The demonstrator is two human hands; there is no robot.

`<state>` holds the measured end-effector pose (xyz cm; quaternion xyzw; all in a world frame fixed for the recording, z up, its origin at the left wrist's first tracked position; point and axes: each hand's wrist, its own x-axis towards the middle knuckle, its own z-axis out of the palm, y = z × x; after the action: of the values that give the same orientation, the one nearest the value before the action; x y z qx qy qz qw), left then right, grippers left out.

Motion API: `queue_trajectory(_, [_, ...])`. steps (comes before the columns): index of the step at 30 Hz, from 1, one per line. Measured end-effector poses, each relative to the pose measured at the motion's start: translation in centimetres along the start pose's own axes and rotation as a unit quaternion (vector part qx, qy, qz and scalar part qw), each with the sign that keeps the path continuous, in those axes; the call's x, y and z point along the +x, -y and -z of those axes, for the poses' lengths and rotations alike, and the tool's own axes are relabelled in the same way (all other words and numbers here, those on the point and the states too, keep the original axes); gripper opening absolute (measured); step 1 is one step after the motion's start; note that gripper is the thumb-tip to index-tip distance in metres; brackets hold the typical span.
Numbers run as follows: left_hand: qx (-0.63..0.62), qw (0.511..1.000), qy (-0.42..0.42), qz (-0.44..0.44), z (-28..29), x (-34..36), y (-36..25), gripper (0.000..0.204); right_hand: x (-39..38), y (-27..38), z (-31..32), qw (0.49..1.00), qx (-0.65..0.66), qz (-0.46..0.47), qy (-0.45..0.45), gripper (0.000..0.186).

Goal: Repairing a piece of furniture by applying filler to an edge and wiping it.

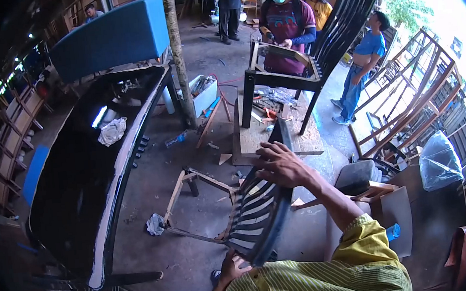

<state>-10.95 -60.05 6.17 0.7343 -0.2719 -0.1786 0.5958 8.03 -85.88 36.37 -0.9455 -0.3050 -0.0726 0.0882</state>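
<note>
We see the black slatted chair (254, 209) lying tilted before us, its seat frame (174, 195) reaching away to the left over the floor and its back turned toward our body. The relation that matters is along the top rail (279, 214): its long axis slants from low near our waist to a far end up and to the right, and our 2 hands sit at opposite ends of it. Our right hand (280, 164) is at the far end, palm across the rail, fingers slightly spread and bent over it in a grip. Our left hand (235, 267) is at the near end, touching the lower corner of the back; its fingers are partly hidden, so we cannot tell how tightly they close. Beyond the right hand, a 2nd black chair (281, 80) stands on a wooden board (244, 150), apart from ours.
</note>
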Motion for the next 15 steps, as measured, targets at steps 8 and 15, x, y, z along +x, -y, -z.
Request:
queue_trajectory(8, [-0.073, 0.97, -0.222, 0.072, -2.6, 3.3, -8.7, 0.039, -0.7, -0.4, -1.2, 1.0, 0.025, 0.004, -0.016, 0.038])
queue_trajectory(15, [-0.669, 0.63, -0.308, 0.246, -3.6, 3.9, -6.3, 0.026, -1.2, -0.7, -1.1, 0.994, 0.065, -0.026, -0.08, 0.04])
